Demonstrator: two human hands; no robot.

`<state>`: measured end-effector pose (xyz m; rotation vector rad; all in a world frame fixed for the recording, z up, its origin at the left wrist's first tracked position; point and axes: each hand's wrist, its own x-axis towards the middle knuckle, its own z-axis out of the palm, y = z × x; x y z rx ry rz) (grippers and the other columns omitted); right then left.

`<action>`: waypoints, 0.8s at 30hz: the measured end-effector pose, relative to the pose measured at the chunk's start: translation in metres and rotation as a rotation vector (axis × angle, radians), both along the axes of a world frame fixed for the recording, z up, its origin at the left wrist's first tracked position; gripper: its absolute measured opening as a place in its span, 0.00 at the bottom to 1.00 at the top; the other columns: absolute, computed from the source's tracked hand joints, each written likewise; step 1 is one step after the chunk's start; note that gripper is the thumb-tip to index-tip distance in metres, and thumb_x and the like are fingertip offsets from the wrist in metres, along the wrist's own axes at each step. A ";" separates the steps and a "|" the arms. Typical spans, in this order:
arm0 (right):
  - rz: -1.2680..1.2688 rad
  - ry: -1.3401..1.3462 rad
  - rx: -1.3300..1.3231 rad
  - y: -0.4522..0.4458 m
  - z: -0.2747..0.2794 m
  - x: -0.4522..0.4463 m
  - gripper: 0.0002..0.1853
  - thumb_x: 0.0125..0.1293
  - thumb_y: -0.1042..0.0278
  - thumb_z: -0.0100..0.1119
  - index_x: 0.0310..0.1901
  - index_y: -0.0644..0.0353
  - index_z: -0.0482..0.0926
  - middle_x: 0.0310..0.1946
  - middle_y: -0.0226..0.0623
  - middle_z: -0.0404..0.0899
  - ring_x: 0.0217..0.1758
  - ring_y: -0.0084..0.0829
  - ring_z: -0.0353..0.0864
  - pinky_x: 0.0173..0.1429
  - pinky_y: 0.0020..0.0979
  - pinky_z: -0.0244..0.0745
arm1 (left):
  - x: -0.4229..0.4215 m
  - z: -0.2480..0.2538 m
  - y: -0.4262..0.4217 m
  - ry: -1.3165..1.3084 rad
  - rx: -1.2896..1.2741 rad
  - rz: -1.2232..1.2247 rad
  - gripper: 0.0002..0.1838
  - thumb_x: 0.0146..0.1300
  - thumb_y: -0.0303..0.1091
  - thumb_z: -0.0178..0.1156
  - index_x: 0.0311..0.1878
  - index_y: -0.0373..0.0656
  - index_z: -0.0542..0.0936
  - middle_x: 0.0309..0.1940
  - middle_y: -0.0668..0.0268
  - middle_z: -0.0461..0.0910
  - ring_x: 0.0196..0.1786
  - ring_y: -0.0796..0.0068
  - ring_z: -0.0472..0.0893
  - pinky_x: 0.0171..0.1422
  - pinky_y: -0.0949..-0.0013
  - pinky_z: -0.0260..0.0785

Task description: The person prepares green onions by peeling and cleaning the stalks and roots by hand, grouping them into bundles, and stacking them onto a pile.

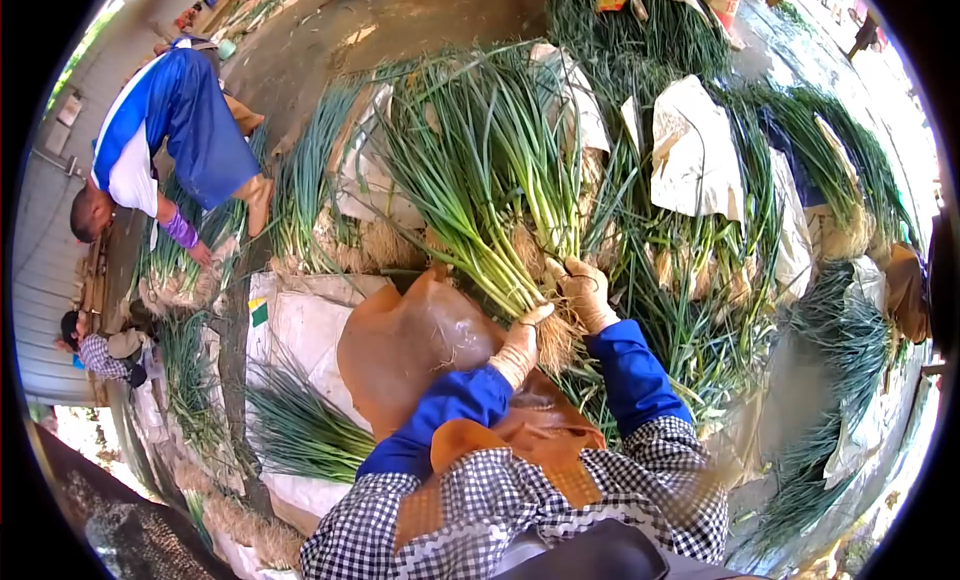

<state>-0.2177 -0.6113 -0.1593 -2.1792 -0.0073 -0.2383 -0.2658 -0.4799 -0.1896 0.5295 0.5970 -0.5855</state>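
My left hand [520, 347], in a glove-like covering, is closed around the lower stalks of a bunch of green onions [497, 265]. Pale, stringy roots [560, 342] hang out beside it. Just to the right, my right hand [585, 293] grips more stalks of green onions [548, 200] low down, close to their roots. The leaves of both bunches fan away from me over the pile. A brown apron [420, 345] covers my lap below the hands.
A loose bunch of green onions [305, 425] lies on a white sack [295, 315] at my left. More onions and a pale sack [690, 145] lie ahead and right. One person in blue [190, 120] bends over onions at left; another person [110, 348] sits farther back.
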 end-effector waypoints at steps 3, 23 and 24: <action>0.031 -0.150 -0.484 -0.018 0.002 -0.024 0.20 0.60 0.59 0.57 0.15 0.54 0.64 0.10 0.38 0.63 0.14 0.40 0.68 0.19 0.38 0.62 | 0.004 0.025 0.000 -0.048 0.030 0.063 0.13 0.53 0.28 0.60 0.44 0.41 0.75 0.37 0.62 0.78 0.41 0.65 0.78 0.50 0.61 0.73; 0.990 -0.340 -0.315 -0.031 0.051 -0.051 0.10 0.62 0.68 0.52 0.44 0.55 0.78 0.30 0.34 0.79 0.30 0.29 0.78 0.32 0.25 0.74 | 0.020 0.002 0.019 -0.139 -0.245 0.150 0.16 0.52 0.31 0.61 0.45 0.40 0.76 0.38 0.62 0.79 0.40 0.66 0.79 0.46 0.64 0.76; 1.052 0.152 -0.093 -0.044 0.072 -0.068 0.10 0.64 0.65 0.51 0.43 0.55 0.78 0.27 0.33 0.77 0.28 0.27 0.76 0.33 0.28 0.72 | 0.018 0.013 0.018 -0.104 -0.127 0.185 0.17 0.53 0.32 0.60 0.47 0.38 0.75 0.40 0.61 0.79 0.41 0.65 0.79 0.49 0.63 0.74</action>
